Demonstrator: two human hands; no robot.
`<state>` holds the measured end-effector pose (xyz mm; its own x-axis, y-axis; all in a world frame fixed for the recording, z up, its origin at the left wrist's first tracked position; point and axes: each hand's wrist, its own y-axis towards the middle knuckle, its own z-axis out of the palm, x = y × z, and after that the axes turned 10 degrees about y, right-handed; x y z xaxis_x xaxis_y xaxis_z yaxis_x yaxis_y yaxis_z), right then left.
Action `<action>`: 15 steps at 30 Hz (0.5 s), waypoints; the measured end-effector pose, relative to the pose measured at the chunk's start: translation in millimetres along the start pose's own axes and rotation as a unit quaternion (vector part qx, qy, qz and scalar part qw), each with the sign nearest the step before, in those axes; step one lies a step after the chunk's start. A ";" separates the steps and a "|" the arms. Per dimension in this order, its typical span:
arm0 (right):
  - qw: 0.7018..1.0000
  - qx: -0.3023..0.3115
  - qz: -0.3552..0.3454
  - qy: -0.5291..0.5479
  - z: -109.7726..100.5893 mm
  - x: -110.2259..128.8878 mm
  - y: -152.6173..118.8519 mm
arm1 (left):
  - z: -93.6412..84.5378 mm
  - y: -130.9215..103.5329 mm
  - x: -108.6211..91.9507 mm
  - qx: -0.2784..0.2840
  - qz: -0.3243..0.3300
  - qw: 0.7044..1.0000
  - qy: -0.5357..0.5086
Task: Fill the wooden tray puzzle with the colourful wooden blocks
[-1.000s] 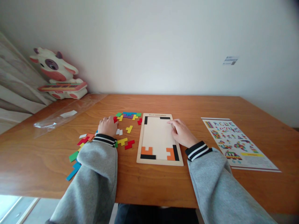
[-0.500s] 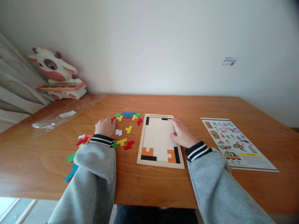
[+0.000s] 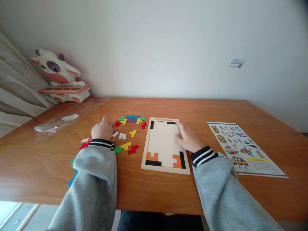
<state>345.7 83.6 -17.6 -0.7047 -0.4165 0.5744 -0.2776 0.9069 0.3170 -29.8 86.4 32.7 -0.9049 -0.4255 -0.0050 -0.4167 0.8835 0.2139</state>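
My left hand (image 3: 102, 129) hovers over the left part of the table among loose puzzle pieces, its fingers slightly apart and no piece visible in it. Close to its fingertips are a red piece (image 3: 117, 124) and a white piece (image 3: 115, 134). My right hand (image 3: 188, 137) rests on the right rim of the wooden puzzle board (image 3: 145, 144), fingers stretched out and thumb apart. Black pieces sit at the board's corners, one of them (image 3: 153, 163) at the lower left. Two orange pieces, one left (image 3: 152, 157) and one right (image 3: 177, 161), lie near its bottom.
Several coloured pieces, among them a yellow one (image 3: 132, 133), lie left of the board. A printed pattern sheet (image 3: 245, 147) is on the right. At the back left are a clear plastic bag (image 3: 55, 123) and a cow-shaped toy keyboard (image 3: 63, 78).
My left hand has moved left, uncovering the red piece and a white piece by its fingers. My right hand has stayed on the board's rim.
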 end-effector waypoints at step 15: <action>0.895 0.050 0.146 0.419 -4.7 44.9 4.9 | -6.3 -55.2 -71.3 -0.199 0.399 0.839 -0.310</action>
<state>315.7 69.1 13.3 -0.0317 -0.0251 0.9992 -0.2485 0.9685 0.0164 58.3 66.8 27.4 -0.8043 0.5645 -0.1858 0.2946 0.6501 0.7004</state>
